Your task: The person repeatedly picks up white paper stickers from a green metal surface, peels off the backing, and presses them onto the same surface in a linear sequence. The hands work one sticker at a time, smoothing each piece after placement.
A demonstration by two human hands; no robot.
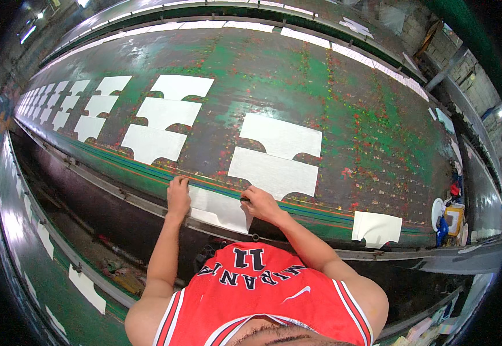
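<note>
A white cut fabric piece [216, 205] hangs between my two hands at the near edge of a long green printing table [277, 91]. My left hand [178, 197] pinches its upper left corner. At its upper right corner, the fingers of my right hand [259, 204] grip the cloth; a small dark spot shows by these fingertips, too small to name. Just beyond lie two flat white pieces, a nearer one [274, 171] and a farther one [283, 135], with curved cutouts along their lower edges. Coloured lines run along the table's near side between them and my hands.
Rows of similar white pieces [153, 142] stretch away to the left. Another piece [376, 228] drapes at the near edge on the right. A metal rail [134, 197] follows the table's front. Containers, including a yellow one [454, 218], stand at the right end. Another table [30, 251] is behind, lower left.
</note>
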